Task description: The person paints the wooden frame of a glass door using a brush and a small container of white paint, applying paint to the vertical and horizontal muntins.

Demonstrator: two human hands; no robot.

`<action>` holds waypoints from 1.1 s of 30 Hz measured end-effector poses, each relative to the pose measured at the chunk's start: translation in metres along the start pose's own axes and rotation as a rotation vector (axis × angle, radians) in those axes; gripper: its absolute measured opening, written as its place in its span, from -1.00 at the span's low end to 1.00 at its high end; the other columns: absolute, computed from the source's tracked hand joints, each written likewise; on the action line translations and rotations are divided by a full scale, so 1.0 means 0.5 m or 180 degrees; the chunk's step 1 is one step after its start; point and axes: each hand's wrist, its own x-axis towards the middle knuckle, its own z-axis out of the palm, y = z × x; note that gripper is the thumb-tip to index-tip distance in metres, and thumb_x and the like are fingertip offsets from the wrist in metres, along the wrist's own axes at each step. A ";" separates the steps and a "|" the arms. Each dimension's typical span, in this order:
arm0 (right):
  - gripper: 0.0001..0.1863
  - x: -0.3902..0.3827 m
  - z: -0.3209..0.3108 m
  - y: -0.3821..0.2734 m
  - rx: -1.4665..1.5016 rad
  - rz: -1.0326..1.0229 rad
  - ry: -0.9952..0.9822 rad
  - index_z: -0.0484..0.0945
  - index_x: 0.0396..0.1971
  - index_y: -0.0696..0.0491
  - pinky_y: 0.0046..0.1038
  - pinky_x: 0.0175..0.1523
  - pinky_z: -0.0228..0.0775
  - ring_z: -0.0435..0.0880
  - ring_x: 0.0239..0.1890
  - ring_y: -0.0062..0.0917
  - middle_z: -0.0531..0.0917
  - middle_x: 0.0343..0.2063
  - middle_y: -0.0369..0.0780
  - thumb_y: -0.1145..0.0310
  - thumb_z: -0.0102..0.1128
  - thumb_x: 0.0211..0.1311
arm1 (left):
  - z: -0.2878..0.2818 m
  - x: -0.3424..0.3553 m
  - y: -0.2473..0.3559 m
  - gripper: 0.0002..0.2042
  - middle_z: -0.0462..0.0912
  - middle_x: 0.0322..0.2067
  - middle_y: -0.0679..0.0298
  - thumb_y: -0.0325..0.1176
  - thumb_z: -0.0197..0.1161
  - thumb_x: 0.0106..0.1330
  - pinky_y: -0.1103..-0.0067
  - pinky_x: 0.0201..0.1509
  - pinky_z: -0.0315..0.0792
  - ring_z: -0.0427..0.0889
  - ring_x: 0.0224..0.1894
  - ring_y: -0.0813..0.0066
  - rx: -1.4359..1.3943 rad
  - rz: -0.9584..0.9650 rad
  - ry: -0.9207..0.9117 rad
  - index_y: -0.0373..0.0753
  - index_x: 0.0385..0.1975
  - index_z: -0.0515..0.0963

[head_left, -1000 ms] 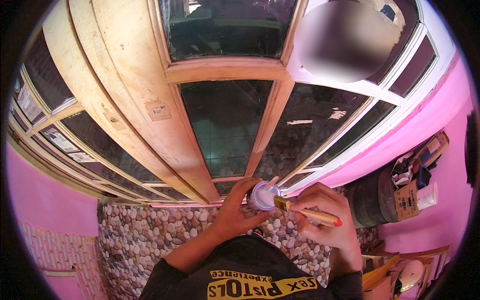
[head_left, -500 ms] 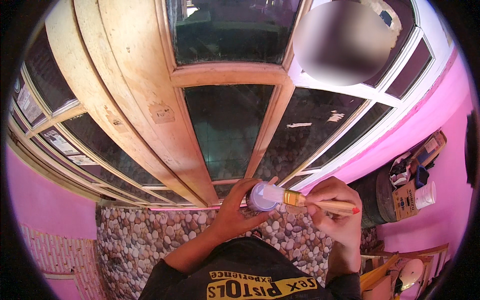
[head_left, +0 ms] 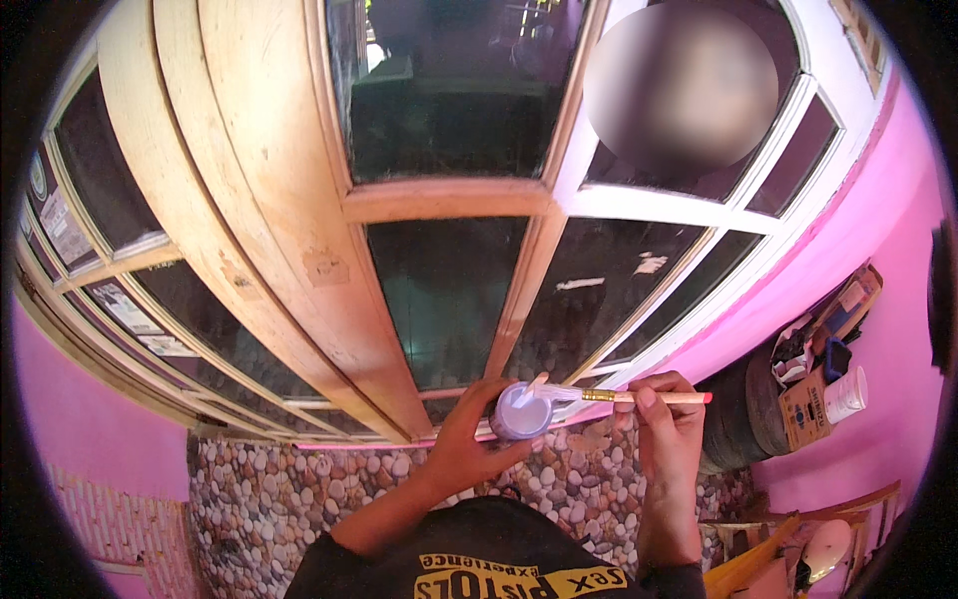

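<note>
My left hand is wrapped round a small round tub of pale, whitish paint. What looks like a short paint-coated stick leans in the tub, its upper end above the rim. Between the fingers and thumb of my right hand is a paintbrush with a wooden handle, red at its end. The brush lies nearly level, narrow edge up, and its whitened bristles reach the right rim of the tub. Whether they touch the rim I cannot tell.
Ahead stands a wooden-framed glass door, bare wood beside white-painted frames. Pebble-patterned flooring lies below. To the right are stacked dark tyres, a cardboard box, a white bucket and wooden furniture.
The brush has turned from its flat side to its narrow edge, and its bristles have drawn back right from over the tub to its rim. The view has tipped upward slightly.
</note>
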 end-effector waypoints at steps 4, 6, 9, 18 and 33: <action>-0.77 0.012 0.024 -0.021 0.0201 -0.0683 0.0134 0.54 -0.19 0.25 -0.40 -0.27 0.55 0.68 -0.40 -0.38 0.66 -0.37 -0.06 0.42 0.32 0.30 | -0.004 -0.005 0.002 -0.29 0.56 0.01 0.11 -0.26 0.62 0.03 0.39 0.20 0.43 0.56 0.11 0.29 0.0197 -0.0009 0.0049 -0.29 0.17 0.39; -0.76 0.022 0.044 -0.044 0.0289 -0.1278 0.0163 0.54 -0.14 0.24 -0.40 -0.21 0.60 0.71 -0.32 -0.39 0.63 -0.27 -0.05 0.44 0.33 0.28 | -0.003 -0.007 -0.001 -0.28 0.55 0.01 0.12 -0.25 0.63 0.02 0.39 0.20 0.42 0.56 0.11 0.30 0.0188 -0.0078 0.0018 -0.28 0.17 0.39; -0.77 0.040 0.074 -0.070 -0.0528 -0.2173 0.0514 0.53 -0.13 0.21 -0.38 -0.14 0.61 0.71 -0.26 -0.39 0.61 -0.22 -0.07 0.47 0.32 0.28 | -0.002 -0.004 0.005 -0.27 0.55 0.02 0.10 -0.24 0.63 0.02 0.38 0.20 0.42 0.56 0.11 0.29 0.0079 -0.0180 -0.0036 -0.28 0.18 0.39; -0.72 0.109 0.119 -0.037 -0.1651 -0.3271 0.0647 0.58 -0.12 0.15 -0.44 -0.07 0.53 0.67 -0.16 -0.36 0.64 -0.14 -0.06 0.59 0.38 0.17 | -0.006 -0.039 -0.012 -0.25 0.52 0.05 0.08 -0.24 0.63 0.03 0.38 0.22 0.43 0.55 0.13 0.28 0.0033 -0.0236 0.0200 -0.31 0.20 0.37; -0.68 0.129 0.137 -0.039 -0.1654 -0.3536 0.0779 0.58 -0.11 0.17 -0.35 -0.08 0.54 0.67 -0.20 -0.30 0.66 -0.17 -0.08 0.63 0.40 0.11 | -0.018 -0.047 0.007 -0.31 0.53 0.01 0.09 -0.29 0.62 0.02 0.39 0.25 0.39 0.54 0.12 0.27 0.0228 -0.0318 0.0259 -0.32 0.14 0.41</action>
